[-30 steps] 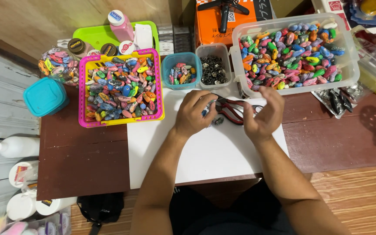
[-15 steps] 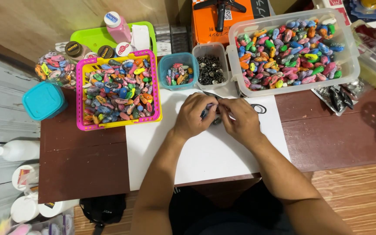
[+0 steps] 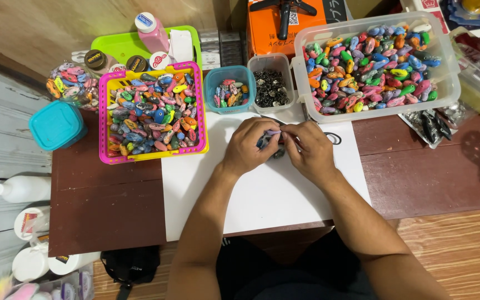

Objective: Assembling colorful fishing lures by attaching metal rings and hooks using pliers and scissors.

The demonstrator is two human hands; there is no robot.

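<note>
Starting at the left, we see a teal lidded tub [image 3: 56,124] on the dark wooden table [image 3: 106,205], then a pink basket [image 3: 152,113] heaped with coloured pieces. On the white sheet [image 3: 262,194] our left hand [image 3: 249,145] and right hand [image 3: 309,151] meet, fingers pinched together on a small piece [image 3: 268,136], possibly purple and grey. A clear bin [image 3: 374,64] sits farther right, wood floor [image 3: 468,244] below.

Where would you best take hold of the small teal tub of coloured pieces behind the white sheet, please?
Probably by the rim of the small teal tub, from straight above, fingers on its front and back walls. It stands upright and open, while the pink basket and clear tub crowd its two sides.
</note>
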